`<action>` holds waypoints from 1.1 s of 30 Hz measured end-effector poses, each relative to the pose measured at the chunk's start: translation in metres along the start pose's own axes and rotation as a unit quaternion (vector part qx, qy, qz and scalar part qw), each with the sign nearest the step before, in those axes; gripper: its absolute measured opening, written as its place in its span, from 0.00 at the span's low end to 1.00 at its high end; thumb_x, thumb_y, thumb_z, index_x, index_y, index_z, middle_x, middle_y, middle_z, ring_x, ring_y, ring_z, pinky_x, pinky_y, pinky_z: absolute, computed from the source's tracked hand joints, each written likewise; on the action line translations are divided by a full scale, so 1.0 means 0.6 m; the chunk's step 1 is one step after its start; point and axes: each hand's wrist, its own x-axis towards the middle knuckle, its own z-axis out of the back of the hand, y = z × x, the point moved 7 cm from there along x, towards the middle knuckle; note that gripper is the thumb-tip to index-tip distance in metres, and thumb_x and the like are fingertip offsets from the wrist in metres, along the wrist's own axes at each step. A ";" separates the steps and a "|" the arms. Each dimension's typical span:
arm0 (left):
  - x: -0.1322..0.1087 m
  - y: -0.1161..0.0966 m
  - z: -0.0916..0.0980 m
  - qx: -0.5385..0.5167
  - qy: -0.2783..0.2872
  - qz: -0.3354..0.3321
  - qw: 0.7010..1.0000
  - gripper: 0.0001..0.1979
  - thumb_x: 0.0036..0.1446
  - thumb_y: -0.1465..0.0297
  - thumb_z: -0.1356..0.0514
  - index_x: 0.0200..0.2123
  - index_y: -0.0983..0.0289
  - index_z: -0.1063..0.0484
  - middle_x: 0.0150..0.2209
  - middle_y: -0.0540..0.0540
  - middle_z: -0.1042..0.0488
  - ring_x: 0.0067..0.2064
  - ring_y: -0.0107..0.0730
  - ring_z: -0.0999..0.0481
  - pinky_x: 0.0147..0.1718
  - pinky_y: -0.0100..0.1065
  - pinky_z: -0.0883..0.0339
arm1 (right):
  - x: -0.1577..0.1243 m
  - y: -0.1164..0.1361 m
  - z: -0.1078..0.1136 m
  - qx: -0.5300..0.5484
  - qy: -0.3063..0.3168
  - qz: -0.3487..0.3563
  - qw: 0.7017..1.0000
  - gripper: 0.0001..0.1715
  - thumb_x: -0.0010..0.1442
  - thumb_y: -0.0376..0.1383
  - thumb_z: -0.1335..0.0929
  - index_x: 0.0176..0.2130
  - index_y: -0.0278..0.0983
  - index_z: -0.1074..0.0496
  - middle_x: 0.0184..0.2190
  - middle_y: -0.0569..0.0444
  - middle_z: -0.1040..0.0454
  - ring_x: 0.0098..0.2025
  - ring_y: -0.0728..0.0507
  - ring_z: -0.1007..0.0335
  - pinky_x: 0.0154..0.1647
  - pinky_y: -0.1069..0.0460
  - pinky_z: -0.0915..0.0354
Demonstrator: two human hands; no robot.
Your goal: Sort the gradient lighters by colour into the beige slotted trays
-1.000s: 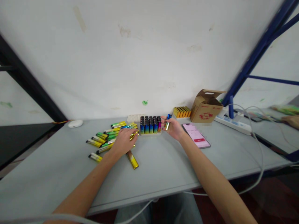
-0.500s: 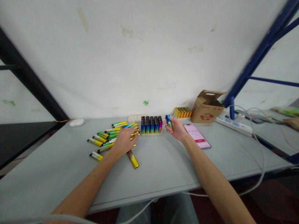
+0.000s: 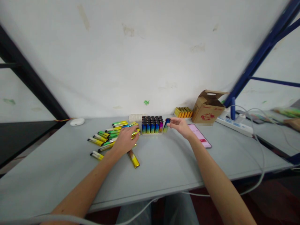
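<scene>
Bare left hand (image 3: 126, 141) palm down, fingers curled forward and low; bare right hand (image 3: 181, 126) extended forward, fingertips pinched together; both bare forearms (image 3: 215, 170) angled inward from the lower corners.

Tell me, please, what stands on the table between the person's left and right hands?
In the head view, a tray of upright lighters stands between the left hand and the right hand.

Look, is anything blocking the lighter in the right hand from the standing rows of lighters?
No, nothing visible: the tilted lighter held by the right hand is right beside the standing lighters.
</scene>
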 end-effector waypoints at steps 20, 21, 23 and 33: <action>-0.006 0.002 -0.020 0.055 0.016 -0.023 0.998 0.12 0.60 0.68 0.46 0.41 0.64 0.25 0.43 0.60 0.23 0.49 0.45 0.27 0.52 0.46 0.35 | -0.001 -0.013 -0.014 -0.176 -0.025 0.045 0.983 0.19 0.46 0.43 0.26 0.37 0.33 0.21 0.31 0.50 0.21 0.27 0.46 0.31 0.30 0.51 0.35; -0.007 0.004 -0.022 0.064 0.014 -0.020 0.998 0.12 0.59 0.67 0.45 0.41 0.64 0.25 0.43 0.60 0.24 0.49 0.45 0.28 0.52 0.47 0.36 | -0.001 -0.013 -0.014 -0.184 -0.029 0.045 0.981 0.19 0.47 0.42 0.26 0.38 0.33 0.21 0.32 0.50 0.20 0.27 0.47 0.32 0.30 0.51 0.35; -0.009 0.005 -0.024 0.083 0.007 -0.014 0.996 0.13 0.59 0.66 0.45 0.42 0.64 0.24 0.44 0.60 0.25 0.49 0.47 0.29 0.52 0.48 0.36 | -0.001 -0.014 -0.016 -0.195 -0.034 0.043 0.979 0.19 0.48 0.42 0.27 0.39 0.34 0.20 0.33 0.50 0.20 0.26 0.47 0.33 0.30 0.51 0.35; -0.012 0.010 -0.032 0.096 0.004 -0.003 0.995 0.14 0.60 0.64 0.46 0.44 0.63 0.25 0.46 0.61 0.26 0.51 0.48 0.30 0.54 0.49 0.37 | -0.005 -0.009 -0.030 -0.265 0.026 0.060 0.962 0.21 0.56 0.39 0.32 0.47 0.32 0.23 0.28 0.53 0.23 0.24 0.48 0.36 0.28 0.53 0.39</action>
